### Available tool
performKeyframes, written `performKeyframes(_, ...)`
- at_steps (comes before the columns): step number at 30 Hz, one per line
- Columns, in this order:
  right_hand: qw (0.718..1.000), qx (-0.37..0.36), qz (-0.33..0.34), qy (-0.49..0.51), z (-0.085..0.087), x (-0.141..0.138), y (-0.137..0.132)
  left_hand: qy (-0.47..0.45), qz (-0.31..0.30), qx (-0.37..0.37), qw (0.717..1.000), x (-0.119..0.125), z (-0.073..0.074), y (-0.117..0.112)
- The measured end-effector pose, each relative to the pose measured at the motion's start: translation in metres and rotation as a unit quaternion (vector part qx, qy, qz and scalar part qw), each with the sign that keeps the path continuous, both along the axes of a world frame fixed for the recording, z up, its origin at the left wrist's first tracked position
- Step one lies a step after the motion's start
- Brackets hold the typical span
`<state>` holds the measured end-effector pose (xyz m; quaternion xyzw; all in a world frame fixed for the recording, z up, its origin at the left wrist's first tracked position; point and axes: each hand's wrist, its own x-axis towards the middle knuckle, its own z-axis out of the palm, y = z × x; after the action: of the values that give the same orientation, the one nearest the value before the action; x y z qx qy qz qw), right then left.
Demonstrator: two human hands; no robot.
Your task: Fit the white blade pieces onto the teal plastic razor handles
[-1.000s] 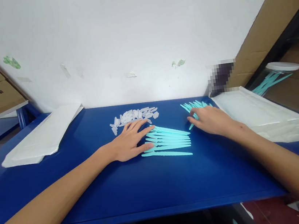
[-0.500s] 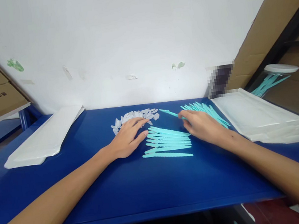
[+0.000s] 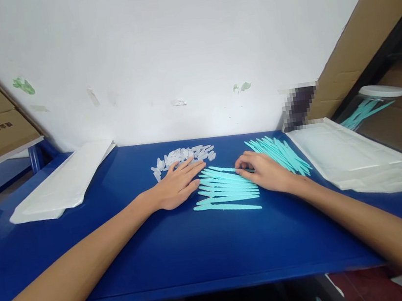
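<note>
Fingers of the right hand (image 3: 263,169) are bent, and we find thumb and forefinger pinching the near end of one teal stick (image 3: 221,169). From that pinch the stick points away to the left, its long axis running nearly sideways, the free end slightly farther off. That free end lies just beside the fingertips of the left hand (image 3: 176,186); the right hand is the nearer of the two, being in contact with it. We note the left fingers are extended and slightly spread, palm down, with nothing seen in their grasp; whether the left thumb touches the sticks beside it, we cannot tell.

Directly on the near side of the held stick, between the two sets of fingers, we record a row of teal sticks (image 3: 230,190), roughly parallel to it, with the nearest, a separate stick (image 3: 230,207), set a little apart. Beyond and to the right of the right fingers lies a loose heap of teal sticks (image 3: 284,152), slanted across one another. Just beyond the left fingers we observe a cluster of pale translucent pieces (image 3: 177,156), all on the blue table (image 3: 200,254)
</note>
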<state>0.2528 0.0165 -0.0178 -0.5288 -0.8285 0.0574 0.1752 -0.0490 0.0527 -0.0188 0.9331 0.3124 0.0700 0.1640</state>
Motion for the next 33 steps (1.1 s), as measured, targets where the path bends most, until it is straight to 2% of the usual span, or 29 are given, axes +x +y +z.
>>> performKeyframes(2,0.999,-0.026,-0.004,0.031,0.0,0.0,0.001,-0.027,0.013,0.021,0.999,0.0,-0.002,0.002)
performKeyframes(7,0.983,-0.147,-0.022,0.104,0.004,0.002,-0.001,-0.099,0.034,0.079,0.991,-0.001,-0.006,0.01)
performKeyframes(9,0.98,-0.157,-0.024,0.119,0.004,0.002,-0.002,-0.109,0.034,0.099,0.989,-0.001,-0.007,0.012)
performKeyframes(15,0.984,-0.123,0.013,0.129,0.0,-0.001,-0.005,-0.046,0.085,0.13,0.987,-0.002,-0.008,0.011)
performKeyframes(20,0.989,-0.081,0.038,0.114,-0.002,-0.003,-0.007,-0.058,0.079,0.139,0.986,-0.002,-0.007,0.01)
performKeyframes(27,0.997,-0.02,0.013,0.067,-0.004,-0.001,-0.005,-0.079,0.087,0.138,0.983,0.002,-0.005,0.01)
performKeyframes(33,0.997,0.028,0.049,0.054,-0.007,-0.005,-0.003,-0.077,0.108,0.154,0.979,0.004,-0.006,0.009)
